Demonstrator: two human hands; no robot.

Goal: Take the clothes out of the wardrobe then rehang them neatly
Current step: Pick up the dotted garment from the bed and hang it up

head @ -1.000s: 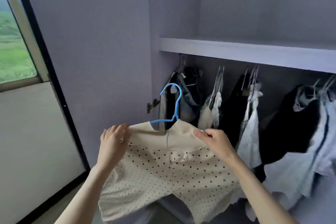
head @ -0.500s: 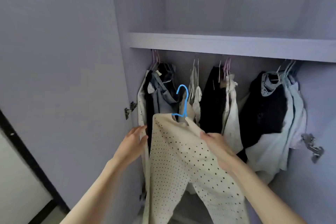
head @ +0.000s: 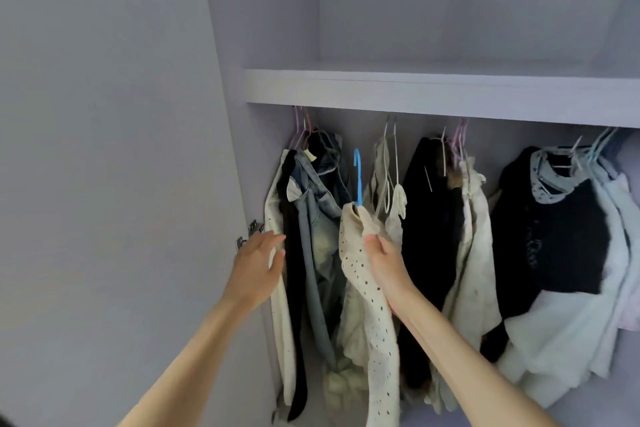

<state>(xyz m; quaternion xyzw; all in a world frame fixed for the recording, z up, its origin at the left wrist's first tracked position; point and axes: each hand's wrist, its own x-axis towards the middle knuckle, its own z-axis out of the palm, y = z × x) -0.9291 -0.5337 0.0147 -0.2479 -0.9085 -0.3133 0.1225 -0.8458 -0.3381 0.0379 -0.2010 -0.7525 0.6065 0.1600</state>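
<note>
Two bare hands are reaching into the wardrobe (head: 221,149). The right hand (head: 386,263) is gripping the cream dotted garment (head: 367,295) near its top, fingers curled round the cloth just below the shoulder. That garment is hanging from a blue hanger (head: 358,180), whose hook is pointing up below the shelf (head: 440,94); the rail is hidden behind the shelf edge, so whether the hook is on it cannot be told. The left hand (head: 258,263) is holding nothing, its fingers straight and spread, the tips touching the white garment (head: 277,288) at the far left of the row. Between the two hands, a black piece (head: 294,288) and faded jeans (head: 322,218) are hanging. Right of the dotted garment are hanging pale lace tops (head: 388,191), a black garment (head: 429,236), a cream one (head: 474,270), then a black top with a grey collar (head: 554,236) and pale blue clothes (head: 616,253). A metal hinge (head: 254,227) is showing on the wardrobe's left wall, just above the left hand.
</note>
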